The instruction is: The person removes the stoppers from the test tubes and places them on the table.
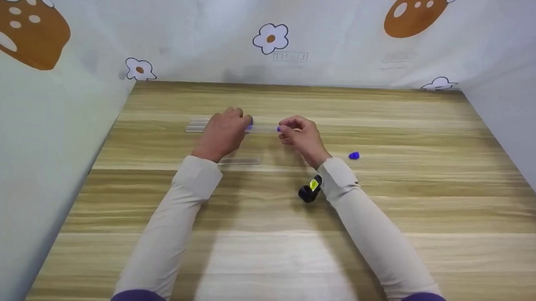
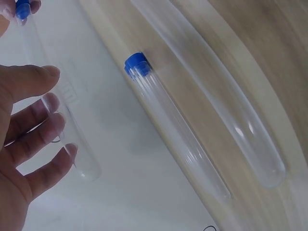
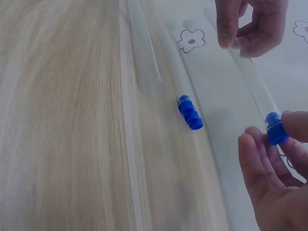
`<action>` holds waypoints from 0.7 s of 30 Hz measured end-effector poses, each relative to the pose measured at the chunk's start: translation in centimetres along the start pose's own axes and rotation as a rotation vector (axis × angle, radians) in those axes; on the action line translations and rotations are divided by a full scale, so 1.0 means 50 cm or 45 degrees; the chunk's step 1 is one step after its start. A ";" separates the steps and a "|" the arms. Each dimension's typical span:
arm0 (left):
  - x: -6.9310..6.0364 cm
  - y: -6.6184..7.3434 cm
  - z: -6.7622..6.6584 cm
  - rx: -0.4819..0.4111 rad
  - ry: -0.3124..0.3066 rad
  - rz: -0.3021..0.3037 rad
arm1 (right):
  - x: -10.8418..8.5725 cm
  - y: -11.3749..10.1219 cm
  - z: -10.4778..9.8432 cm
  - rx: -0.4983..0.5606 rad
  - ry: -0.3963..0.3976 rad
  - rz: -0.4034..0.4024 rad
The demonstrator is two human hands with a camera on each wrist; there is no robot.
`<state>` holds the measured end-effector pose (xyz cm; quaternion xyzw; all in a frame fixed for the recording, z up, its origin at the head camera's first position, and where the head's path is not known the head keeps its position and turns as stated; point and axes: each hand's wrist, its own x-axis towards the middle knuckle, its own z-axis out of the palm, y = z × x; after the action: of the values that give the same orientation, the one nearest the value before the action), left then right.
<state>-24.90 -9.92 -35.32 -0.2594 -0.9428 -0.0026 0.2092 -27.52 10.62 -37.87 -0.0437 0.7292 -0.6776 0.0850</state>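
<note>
Between both hands is a clear test tube (image 1: 265,129). My left hand (image 1: 225,134) holds its body, with the thumb on one side and fingers on the other in the left wrist view. At the opposite end, my right hand (image 1: 304,137) pinches a blue stopper (image 3: 275,129) at the tube's mouth; how deep it sits I cannot tell. Several test tubes with blue stoppers (image 2: 178,130) lie side by side on the table, partly hidden by my left hand in the head view. Nearer lies another clear test tube (image 1: 244,161); its mouth is hidden there.
A loose blue stopper (image 1: 354,155) lies on the wooden table (image 1: 263,242), right of my right hand. A small black device (image 1: 311,189) with a yellow patch is beside my right wrist. A white printed sheet (image 1: 209,37) borders the table at the back and sides.
</note>
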 end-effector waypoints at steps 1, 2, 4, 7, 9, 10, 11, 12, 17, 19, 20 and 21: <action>0.000 0.002 0.000 -0.005 0.003 0.005 | -0.001 0.000 -0.002 0.005 0.000 0.000; 0.000 0.003 -0.001 -0.008 0.006 0.011 | -0.002 0.000 -0.004 0.013 0.001 -0.002; 0.000 0.006 -0.002 -0.015 0.013 0.028 | -0.004 0.001 -0.008 0.030 -0.002 -0.014; 0.000 0.009 -0.002 -0.025 0.014 0.048 | -0.008 0.003 -0.013 0.071 -0.015 -0.042; -0.001 0.010 -0.001 -0.023 -0.009 0.049 | -0.011 0.005 -0.017 0.092 -0.031 -0.049; -0.001 0.011 -0.001 -0.024 -0.024 0.047 | -0.012 0.006 -0.019 0.103 -0.037 -0.049; -0.001 0.012 0.001 -0.022 -0.042 0.044 | -0.014 0.007 -0.021 0.109 -0.043 -0.048; 0.000 0.014 0.001 -0.022 -0.058 0.041 | -0.015 0.008 -0.024 0.111 -0.048 -0.045; 0.003 0.020 0.001 -0.027 -0.109 0.039 | -0.020 0.010 -0.033 0.076 -0.040 -0.056; 0.004 0.023 0.001 -0.018 -0.122 0.044 | -0.022 0.010 -0.035 0.063 -0.030 -0.056; 0.003 0.025 0.002 -0.010 -0.128 0.047 | -0.022 0.010 -0.036 0.060 -0.027 -0.054; 0.003 0.026 0.002 -0.002 -0.138 0.049 | -0.023 0.010 -0.036 0.061 -0.023 -0.050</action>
<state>-24.44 -8.70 -35.47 -0.2773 -0.9477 0.0147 0.1576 -26.69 12.63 -38.19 -0.0620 0.7110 -0.6959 0.0794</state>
